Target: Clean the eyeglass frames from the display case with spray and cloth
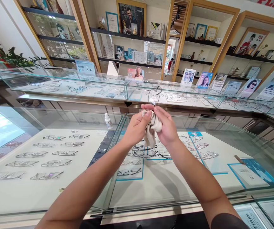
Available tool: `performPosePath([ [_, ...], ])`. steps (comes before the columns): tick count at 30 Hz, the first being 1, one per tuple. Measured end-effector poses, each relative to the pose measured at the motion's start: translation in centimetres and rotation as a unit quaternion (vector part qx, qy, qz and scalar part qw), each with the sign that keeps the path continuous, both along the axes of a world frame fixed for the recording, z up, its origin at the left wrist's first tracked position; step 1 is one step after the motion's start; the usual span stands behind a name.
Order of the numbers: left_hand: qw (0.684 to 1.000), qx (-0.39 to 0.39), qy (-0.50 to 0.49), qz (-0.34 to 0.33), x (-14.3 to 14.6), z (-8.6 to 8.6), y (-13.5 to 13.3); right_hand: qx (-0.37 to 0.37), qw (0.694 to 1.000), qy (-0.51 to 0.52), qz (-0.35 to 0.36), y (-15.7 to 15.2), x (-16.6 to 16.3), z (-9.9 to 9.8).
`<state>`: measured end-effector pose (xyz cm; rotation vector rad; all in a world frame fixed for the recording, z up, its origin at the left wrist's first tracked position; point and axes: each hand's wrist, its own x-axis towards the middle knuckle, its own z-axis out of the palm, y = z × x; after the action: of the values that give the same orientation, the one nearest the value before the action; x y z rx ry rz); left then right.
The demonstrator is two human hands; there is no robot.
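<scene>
Over the glass table (56,203), the left hand (137,125) and right hand (166,127) each grip closed on a pale cloth (151,132) rubbing thin-framed glasses (154,95), so wiping looks underway, one lens still uncovered.

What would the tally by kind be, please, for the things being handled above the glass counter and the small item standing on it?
Hands: 2, left hand and right hand, both gripping the cloth
Cleaning cloth: 1, bunched between the hands
Pair of glasses: 1, thin dark frame sticking up out of the cloth
Small spray bottle: 1, upright on the glass counter
Total: 5
</scene>
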<state>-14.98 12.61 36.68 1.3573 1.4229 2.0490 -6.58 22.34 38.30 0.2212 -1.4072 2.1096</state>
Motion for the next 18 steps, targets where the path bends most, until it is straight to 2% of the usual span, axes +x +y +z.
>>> performPosePath([
  [4,0.994,-0.051,-0.014,-0.097,-0.9,1.0,-0.8,-0.01,1.0,0.002,-0.003,1.2,0.0,0.1],
  [6,0.991,-0.067,-0.026,-0.116,-1.3,1.5,-1.2,-0.014,1.0,0.002,-0.014,1.8,0.0,0.2],
  [14,0.986,-0.061,-0.156,-0.026,-2.1,2.0,-1.1,-0.023,0.996,0.031,-0.075,3.9,0.2,0.9],
  [18,0.98,-0.051,-0.191,0.019,-2.4,2.6,-1.1,-0.008,0.995,0.035,-0.088,4.2,0.4,1.0],
])
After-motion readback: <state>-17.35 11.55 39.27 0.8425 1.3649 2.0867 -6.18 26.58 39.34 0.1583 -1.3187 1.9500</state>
